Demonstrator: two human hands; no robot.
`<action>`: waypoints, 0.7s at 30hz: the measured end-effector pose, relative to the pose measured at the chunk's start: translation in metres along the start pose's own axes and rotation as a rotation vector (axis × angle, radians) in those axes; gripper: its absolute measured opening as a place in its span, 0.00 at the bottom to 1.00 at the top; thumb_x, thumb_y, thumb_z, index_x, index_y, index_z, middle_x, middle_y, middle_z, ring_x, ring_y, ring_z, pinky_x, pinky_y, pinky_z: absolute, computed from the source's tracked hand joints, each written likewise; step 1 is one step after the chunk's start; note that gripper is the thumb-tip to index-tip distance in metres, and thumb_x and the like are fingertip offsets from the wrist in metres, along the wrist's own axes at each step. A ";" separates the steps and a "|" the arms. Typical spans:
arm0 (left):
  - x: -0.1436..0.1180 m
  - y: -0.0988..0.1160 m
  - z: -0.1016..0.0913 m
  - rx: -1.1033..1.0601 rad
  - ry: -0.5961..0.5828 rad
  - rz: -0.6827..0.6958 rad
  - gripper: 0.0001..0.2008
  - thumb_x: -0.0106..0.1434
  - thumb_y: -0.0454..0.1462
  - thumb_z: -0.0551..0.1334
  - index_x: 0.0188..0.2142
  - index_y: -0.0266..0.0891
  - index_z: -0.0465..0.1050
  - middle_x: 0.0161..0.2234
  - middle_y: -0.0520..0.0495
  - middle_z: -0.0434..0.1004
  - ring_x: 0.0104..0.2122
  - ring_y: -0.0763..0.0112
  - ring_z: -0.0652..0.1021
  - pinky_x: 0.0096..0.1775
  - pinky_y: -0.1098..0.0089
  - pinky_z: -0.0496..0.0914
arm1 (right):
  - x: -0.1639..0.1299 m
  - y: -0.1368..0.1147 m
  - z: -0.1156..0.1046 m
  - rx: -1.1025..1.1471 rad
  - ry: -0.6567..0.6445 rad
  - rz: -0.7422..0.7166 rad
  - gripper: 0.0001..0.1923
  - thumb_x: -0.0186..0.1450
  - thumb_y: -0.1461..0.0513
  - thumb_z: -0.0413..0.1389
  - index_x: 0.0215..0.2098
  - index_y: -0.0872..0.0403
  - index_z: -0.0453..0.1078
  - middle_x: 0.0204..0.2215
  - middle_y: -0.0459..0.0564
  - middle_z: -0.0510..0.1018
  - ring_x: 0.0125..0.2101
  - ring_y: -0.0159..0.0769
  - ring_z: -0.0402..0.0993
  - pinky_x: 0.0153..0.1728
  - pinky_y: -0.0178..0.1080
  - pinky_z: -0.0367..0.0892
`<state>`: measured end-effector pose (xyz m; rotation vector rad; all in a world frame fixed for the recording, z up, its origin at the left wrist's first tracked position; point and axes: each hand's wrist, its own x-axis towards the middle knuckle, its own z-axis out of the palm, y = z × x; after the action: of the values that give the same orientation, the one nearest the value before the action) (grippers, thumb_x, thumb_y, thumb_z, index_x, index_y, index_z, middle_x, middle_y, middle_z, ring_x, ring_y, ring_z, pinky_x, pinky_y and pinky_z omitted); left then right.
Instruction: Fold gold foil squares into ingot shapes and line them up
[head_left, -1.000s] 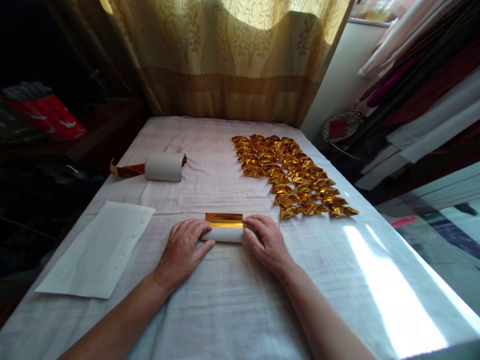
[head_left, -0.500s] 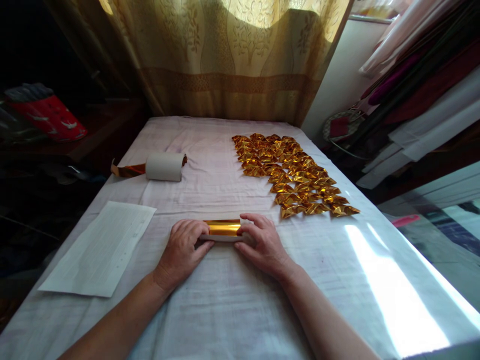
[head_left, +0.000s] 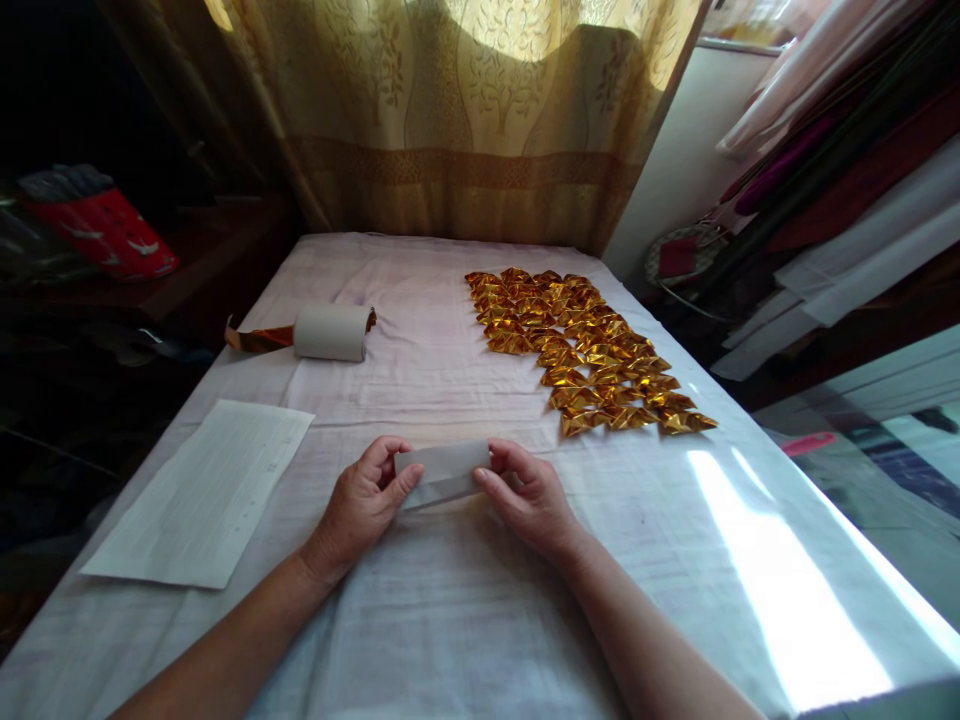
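Between my two hands, just above the table, is a small strip of foil paper (head_left: 445, 472) with its pale grey-white back toward me. My left hand (head_left: 367, 500) pinches its left end, thumb in front and fingers behind. At the right end, my right hand (head_left: 529, 498) grips it in the same way. The gold side is hidden now. Beyond my right hand lie several rows of folded gold foil pieces (head_left: 574, 345), pointed at their ends. To the left of my left hand rests a white printed sheet (head_left: 202, 495).
A roll of foil paper (head_left: 331, 333) lies at the back left with a loose coppery end. A pale cloth covers the table (head_left: 420, 380). A red patterned container (head_left: 101, 230) stands on a dark surface at the left. A gold curtain (head_left: 465, 120) hangs behind; clothes (head_left: 847, 230) hang at the right.
My hands have lifted the foil strip off the table and tilted it. Its gold face showed before; now the pale back shows. My thumbs have moved to its front.
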<state>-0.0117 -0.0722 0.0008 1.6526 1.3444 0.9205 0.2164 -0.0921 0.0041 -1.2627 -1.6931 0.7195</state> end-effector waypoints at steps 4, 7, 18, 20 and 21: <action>0.001 0.004 -0.001 -0.007 -0.044 -0.027 0.20 0.61 0.50 0.62 0.46 0.39 0.70 0.23 0.57 0.67 0.22 0.75 0.69 0.25 0.75 0.64 | -0.001 0.007 0.007 0.086 0.012 0.145 0.17 0.64 0.56 0.54 0.50 0.53 0.69 0.22 0.41 0.73 0.21 0.31 0.68 0.25 0.33 0.64; 0.001 0.004 -0.002 0.009 -0.044 -0.015 0.27 0.59 0.47 0.64 0.56 0.40 0.67 0.27 0.57 0.68 0.23 0.76 0.71 0.28 0.75 0.67 | 0.000 0.010 0.009 0.060 0.047 0.203 0.18 0.63 0.55 0.54 0.49 0.54 0.69 0.20 0.39 0.71 0.20 0.30 0.67 0.23 0.33 0.62; -0.003 0.005 -0.005 0.306 0.020 0.200 0.21 0.67 0.45 0.56 0.55 0.40 0.72 0.20 0.58 0.70 0.18 0.77 0.70 0.25 0.77 0.67 | 0.002 0.004 0.009 -0.005 0.083 0.207 0.20 0.66 0.54 0.52 0.51 0.56 0.70 0.18 0.39 0.69 0.19 0.29 0.65 0.23 0.32 0.60; -0.002 0.003 -0.005 0.357 0.047 0.214 0.20 0.68 0.46 0.56 0.54 0.41 0.73 0.23 0.56 0.77 0.20 0.75 0.74 0.27 0.76 0.69 | 0.002 0.004 0.008 -0.012 0.084 0.212 0.20 0.66 0.55 0.52 0.52 0.56 0.70 0.17 0.38 0.68 0.18 0.29 0.64 0.22 0.32 0.59; -0.001 0.002 -0.006 0.395 0.067 0.233 0.20 0.68 0.47 0.55 0.53 0.42 0.74 0.27 0.54 0.80 0.22 0.74 0.76 0.29 0.75 0.70 | 0.002 0.003 0.007 -0.010 0.081 0.210 0.20 0.67 0.55 0.52 0.53 0.56 0.69 0.17 0.38 0.67 0.18 0.29 0.64 0.22 0.32 0.60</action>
<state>-0.0162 -0.0728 0.0049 2.1319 1.4698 0.8882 0.2117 -0.0889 -0.0012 -1.4714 -1.5156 0.7730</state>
